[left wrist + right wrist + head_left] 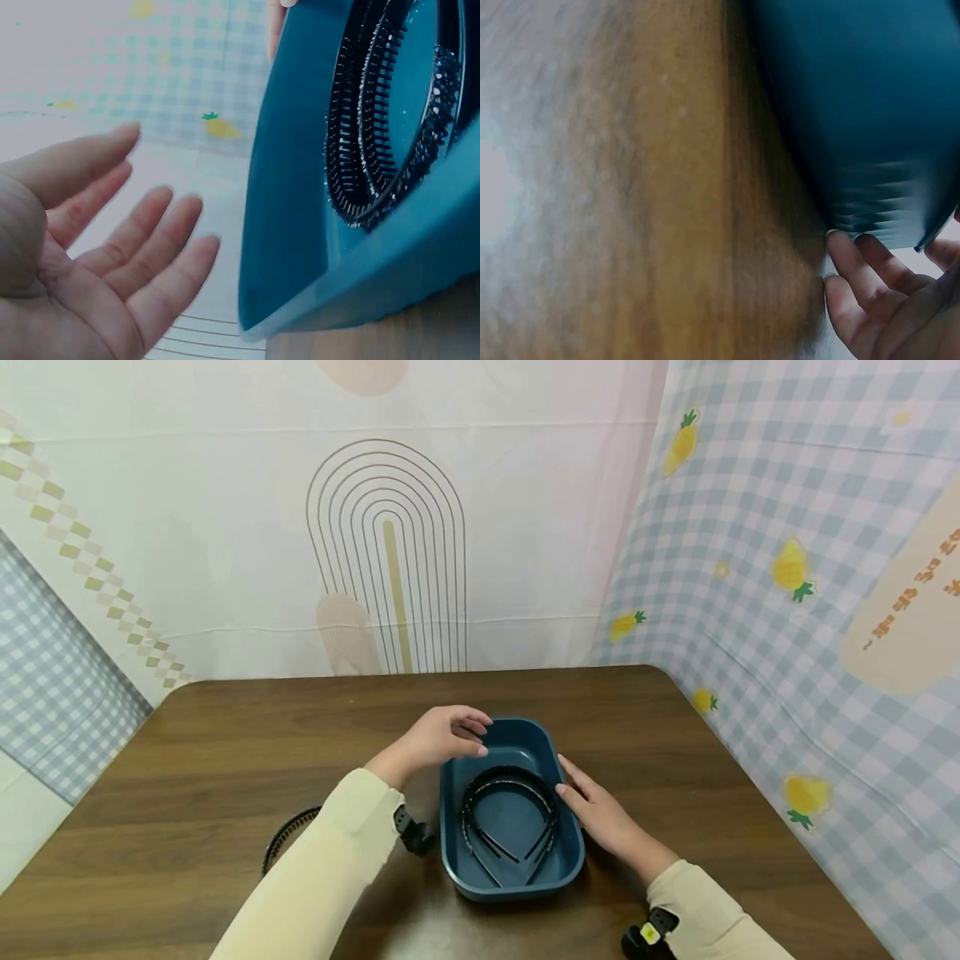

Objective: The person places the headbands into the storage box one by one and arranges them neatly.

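Observation:
A dark blue plastic bin (576, 852) stands on the table between my hands. Several black toothed headbands (468, 814) lie nested inside it, and sparkling beads show on them in the left wrist view. My left hand (448, 735) hovers by the bin's far left corner, its fingers spread and holding nothing. At the right side, my right hand (600, 810) holds the bin's wall, thumb at the rim and fingers against the outside. Another black toothed headband (283, 837) lies on the table at the left, partly hidden by my left sleeve.
The brown wooden table (247, 743) reaches back to a white patterned cloth (540, 543). A blue checked cloth (750, 635) with yellow pineapples hangs along the right side. Black cameras are strapped on both wrists.

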The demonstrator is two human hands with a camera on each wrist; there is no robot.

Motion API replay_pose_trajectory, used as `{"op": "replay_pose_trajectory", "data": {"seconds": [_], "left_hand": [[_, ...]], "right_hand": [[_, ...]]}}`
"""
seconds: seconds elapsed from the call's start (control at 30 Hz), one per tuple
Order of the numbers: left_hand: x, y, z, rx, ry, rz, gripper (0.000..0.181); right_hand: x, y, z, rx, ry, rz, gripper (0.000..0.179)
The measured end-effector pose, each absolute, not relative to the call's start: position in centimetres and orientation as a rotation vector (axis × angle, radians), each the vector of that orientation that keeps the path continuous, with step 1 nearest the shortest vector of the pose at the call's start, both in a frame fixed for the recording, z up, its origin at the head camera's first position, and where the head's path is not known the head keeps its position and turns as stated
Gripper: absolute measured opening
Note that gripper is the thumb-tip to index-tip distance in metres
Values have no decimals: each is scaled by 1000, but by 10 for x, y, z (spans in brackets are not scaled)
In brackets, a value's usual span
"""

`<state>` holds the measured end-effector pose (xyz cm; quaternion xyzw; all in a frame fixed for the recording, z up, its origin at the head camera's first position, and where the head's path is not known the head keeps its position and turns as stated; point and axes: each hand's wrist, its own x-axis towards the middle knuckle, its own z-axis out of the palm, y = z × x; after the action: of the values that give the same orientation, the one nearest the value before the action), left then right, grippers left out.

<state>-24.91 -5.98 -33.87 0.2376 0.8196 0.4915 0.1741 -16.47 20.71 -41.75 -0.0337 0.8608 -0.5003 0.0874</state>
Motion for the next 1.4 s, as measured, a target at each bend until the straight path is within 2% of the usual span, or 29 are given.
{"op": "replay_pose_trajectory", "data": {"seconds": [0.23, 0.7, 1.4], "left_hand": [[-242, -78, -333, 760, 2296, 1513, 43], [-236, -123, -330, 717, 2407, 1571, 41], [-234, -175, -347, 750, 2619, 1221, 40]], "right_hand": [[-164, 208, -418, -108, 2573, -1478, 58], [-167, 207, -421, -85, 2568, -1482, 56], [-166, 205, -418, -56, 2575, -1462, 56]]}}
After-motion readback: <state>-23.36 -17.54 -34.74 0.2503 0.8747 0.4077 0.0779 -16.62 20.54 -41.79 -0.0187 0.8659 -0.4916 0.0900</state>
